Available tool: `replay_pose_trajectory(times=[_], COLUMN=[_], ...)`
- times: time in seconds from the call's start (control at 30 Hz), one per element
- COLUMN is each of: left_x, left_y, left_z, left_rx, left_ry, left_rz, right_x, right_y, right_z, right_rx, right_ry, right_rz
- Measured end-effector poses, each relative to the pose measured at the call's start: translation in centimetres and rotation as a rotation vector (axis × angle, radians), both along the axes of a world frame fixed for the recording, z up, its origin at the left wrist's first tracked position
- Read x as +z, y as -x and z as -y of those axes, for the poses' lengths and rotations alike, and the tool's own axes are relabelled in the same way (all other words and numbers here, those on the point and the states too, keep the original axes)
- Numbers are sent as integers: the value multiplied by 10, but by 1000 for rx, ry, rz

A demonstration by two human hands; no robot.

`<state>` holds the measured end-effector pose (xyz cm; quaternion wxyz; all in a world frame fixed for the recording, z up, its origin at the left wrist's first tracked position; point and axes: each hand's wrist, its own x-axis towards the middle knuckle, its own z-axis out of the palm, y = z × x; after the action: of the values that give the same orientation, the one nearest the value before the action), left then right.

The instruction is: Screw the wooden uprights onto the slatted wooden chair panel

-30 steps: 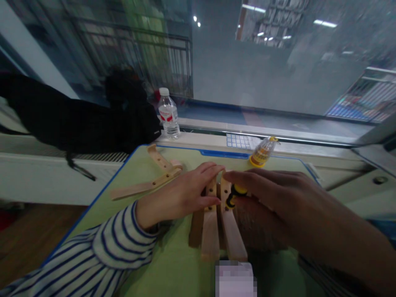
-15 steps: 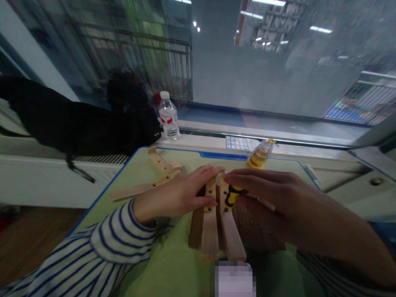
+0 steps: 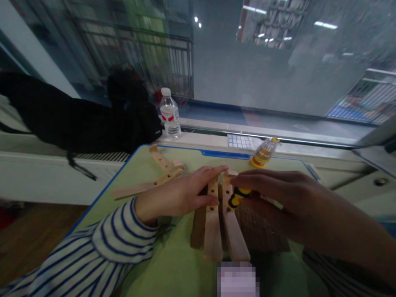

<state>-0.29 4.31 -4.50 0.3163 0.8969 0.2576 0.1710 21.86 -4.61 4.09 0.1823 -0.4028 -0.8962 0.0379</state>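
Observation:
A wooden assembly (image 3: 216, 225) of several upright slats with holes stands on the green table (image 3: 145, 165). My left hand (image 3: 177, 194) rests on its left side, fingers stretched along the top of a slat and thumb pressed to its face. My right hand (image 3: 278, 194) is closed round a small yellow-and-black screwdriver (image 3: 235, 197), whose tip meets a hole in the right slat. A brown perforated board (image 3: 262, 231) lies under my right hand, next to the slats.
Two joined wooden strips (image 3: 151, 175) lie at the table's back left. A small yellow bit holder (image 3: 262, 153) stands at the back edge, a water bottle (image 3: 169, 113) and a black bag (image 3: 77, 119) on the sill behind. A blurred patch (image 3: 237, 280) sits at the near edge.
Both hands have stayed on the wooden assembly. My right hand has shifted slightly on the screwdriver, and the view has drifted a little.

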Motion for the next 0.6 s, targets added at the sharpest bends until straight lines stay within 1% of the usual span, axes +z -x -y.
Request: replay_pose_trajectory(times=[0.23,0.6], left_x=[4,1], left_y=[0,0], left_z=[1,-1], left_rx=[-1,-35], left_ry=[5,8], left_rz=[-16,24], right_x=[-1,-1], right_y=[0,0], right_z=[-1,-5], right_rx=[-12,29], right_ry=[-30,33], right_rz=[20,-67])
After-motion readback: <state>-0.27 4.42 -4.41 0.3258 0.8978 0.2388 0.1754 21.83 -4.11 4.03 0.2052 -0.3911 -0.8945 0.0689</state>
